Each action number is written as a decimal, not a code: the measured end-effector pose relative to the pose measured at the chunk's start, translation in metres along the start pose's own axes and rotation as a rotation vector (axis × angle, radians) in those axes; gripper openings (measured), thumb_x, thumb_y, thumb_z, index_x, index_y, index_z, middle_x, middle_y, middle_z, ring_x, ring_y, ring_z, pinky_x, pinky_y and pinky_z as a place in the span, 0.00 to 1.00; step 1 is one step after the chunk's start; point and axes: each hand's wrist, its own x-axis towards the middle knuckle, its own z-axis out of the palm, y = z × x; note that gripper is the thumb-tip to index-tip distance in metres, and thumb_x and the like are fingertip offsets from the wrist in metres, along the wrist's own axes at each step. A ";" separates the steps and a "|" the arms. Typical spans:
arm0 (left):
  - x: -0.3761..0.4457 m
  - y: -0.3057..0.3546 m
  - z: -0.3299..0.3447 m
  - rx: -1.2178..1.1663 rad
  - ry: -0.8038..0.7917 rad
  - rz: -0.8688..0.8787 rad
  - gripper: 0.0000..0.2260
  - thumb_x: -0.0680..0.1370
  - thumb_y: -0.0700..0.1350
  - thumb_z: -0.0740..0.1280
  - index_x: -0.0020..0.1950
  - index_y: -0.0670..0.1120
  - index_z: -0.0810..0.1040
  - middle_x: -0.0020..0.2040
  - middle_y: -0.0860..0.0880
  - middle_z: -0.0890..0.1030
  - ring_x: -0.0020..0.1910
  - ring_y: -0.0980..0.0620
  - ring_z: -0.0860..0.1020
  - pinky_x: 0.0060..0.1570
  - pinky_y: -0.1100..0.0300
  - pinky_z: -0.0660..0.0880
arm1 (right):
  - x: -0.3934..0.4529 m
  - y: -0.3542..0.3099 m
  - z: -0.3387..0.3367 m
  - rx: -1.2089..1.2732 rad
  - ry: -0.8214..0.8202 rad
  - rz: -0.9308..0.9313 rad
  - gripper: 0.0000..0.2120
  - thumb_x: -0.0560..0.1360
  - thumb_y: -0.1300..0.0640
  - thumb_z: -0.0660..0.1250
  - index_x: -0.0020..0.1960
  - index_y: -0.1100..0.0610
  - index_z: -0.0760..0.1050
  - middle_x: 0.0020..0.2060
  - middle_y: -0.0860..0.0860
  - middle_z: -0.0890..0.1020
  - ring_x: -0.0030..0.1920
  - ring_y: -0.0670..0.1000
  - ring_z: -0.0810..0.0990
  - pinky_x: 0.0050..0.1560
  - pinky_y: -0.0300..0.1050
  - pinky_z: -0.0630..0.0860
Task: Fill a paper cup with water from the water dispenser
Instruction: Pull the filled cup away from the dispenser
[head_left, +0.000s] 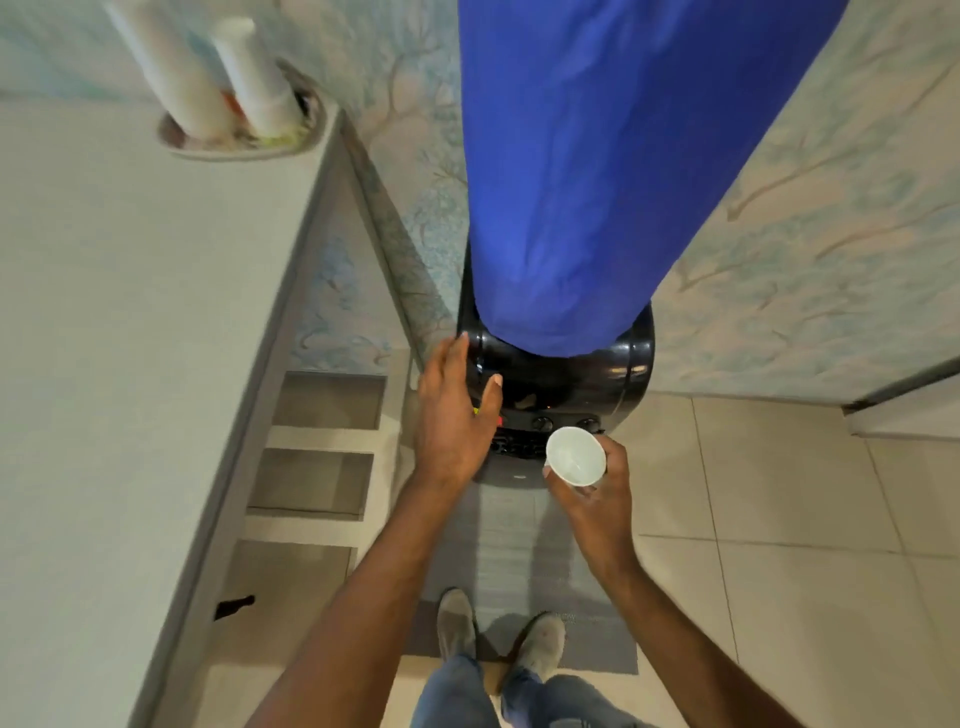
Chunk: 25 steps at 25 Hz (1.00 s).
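A black water dispenser (571, 374) stands against the wall, its bottle wrapped in a blue cloth cover (613, 171). My right hand (597, 499) grips a white paper cup (575, 456) upright in front of the dispenser's taps (543, 423); the cup looks empty. My left hand (454, 410) is open, fingers spread, resting against the dispenser's upper left side, next to the taps. Part of the tap area is hidden behind the left hand.
A white counter (130, 338) runs along the left with open shelves (322, 447) below. Stacks of white cups (208, 73) stand in a tray at its far end. A grey mat (519, 571) lies under my feet. Tiled floor (779, 545) extends right.
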 end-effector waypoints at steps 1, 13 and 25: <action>-0.001 0.004 -0.011 0.022 0.021 0.024 0.29 0.83 0.48 0.68 0.81 0.45 0.64 0.81 0.43 0.65 0.80 0.46 0.63 0.80 0.54 0.61 | 0.001 -0.011 -0.002 0.009 -0.001 -0.024 0.33 0.66 0.63 0.83 0.66 0.54 0.71 0.60 0.54 0.78 0.60 0.55 0.78 0.59 0.52 0.80; -0.002 -0.019 -0.165 0.280 0.283 0.008 0.29 0.84 0.58 0.63 0.82 0.48 0.61 0.81 0.47 0.64 0.78 0.45 0.67 0.75 0.49 0.69 | 0.021 -0.145 0.055 0.089 -0.177 -0.236 0.31 0.64 0.46 0.82 0.61 0.34 0.71 0.58 0.44 0.79 0.59 0.46 0.79 0.55 0.47 0.79; -0.033 -0.092 -0.266 0.303 0.367 -0.236 0.31 0.84 0.60 0.60 0.84 0.49 0.57 0.84 0.46 0.60 0.81 0.44 0.62 0.77 0.43 0.67 | -0.020 -0.243 0.207 0.112 -0.458 -0.343 0.30 0.68 0.56 0.82 0.66 0.50 0.73 0.60 0.50 0.79 0.60 0.50 0.78 0.60 0.49 0.79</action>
